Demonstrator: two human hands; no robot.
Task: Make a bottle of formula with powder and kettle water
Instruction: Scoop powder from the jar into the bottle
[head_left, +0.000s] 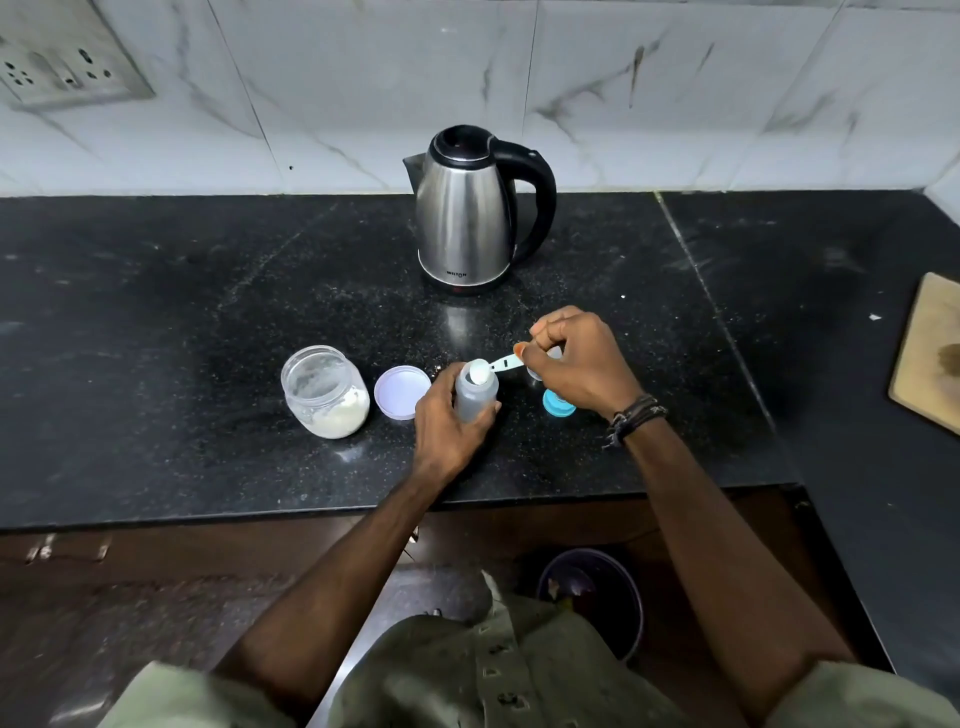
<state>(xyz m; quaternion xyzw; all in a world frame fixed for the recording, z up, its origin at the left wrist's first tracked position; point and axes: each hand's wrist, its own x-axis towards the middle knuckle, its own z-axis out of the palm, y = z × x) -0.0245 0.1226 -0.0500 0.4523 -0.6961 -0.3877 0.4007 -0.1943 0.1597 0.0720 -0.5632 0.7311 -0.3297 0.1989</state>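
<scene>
A small clear baby bottle (476, 397) stands open on the black counter (208, 322), and my left hand (447, 423) grips it around the body. My right hand (574, 361) pinches the handle of a white measuring scoop (491, 368). The scoop's bowl holds white powder and sits right over the bottle's mouth. To the left, an open glass jar (324, 391) has white powder at its bottom. Its pale lilac lid (402, 391) lies flat between jar and bottle. A steel electric kettle (470, 210) with a black handle stands behind, lid shut.
A blue bottle ring (558, 404) lies on the counter under my right wrist. A wooden cutting board (930, 353) sits at the right edge. A wall socket (57, 65) is at the top left. Below the counter's front edge stands a dark bin (592, 597).
</scene>
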